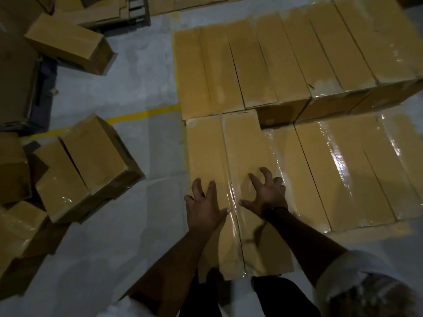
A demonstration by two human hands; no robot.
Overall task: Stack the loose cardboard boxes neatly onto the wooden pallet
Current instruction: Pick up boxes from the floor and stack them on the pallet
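**Cardboard box pair [206,152] under both hands at the stack's front left corner**

Here we are, looking straight down, and the two long boxes wrapped together in clear film [233,202] lie lengthwise in front of us. Their far end butts up against the back row [286,65] of the stack. Their near end juts out towards us, past the front edge of the lower row [343,170] on the right.

The left hand [204,208] lies on top of the left box, released, fingers spread and thumb out towards the seam. The right hand [266,193] is over the right box, grasping nothing. Its fingers are bent and splayed like a claw, with the tips at the film. We cannot tell how hard either hand presses. A dark wristband [275,210] sits at the right wrist, and a white sleeve [343,268] is rolled above the elbow.

Over on the left, loose boxes wait on the grey floor [142,76]. Another wrapped pair [87,165] sits askew, and a single box [66,42] lies farther back. More crowd the left edge. A yellow line [146,113] runs across the floor between them and the stack.

The cardboard is plain brown in this dim light, and we can read no writing on it.
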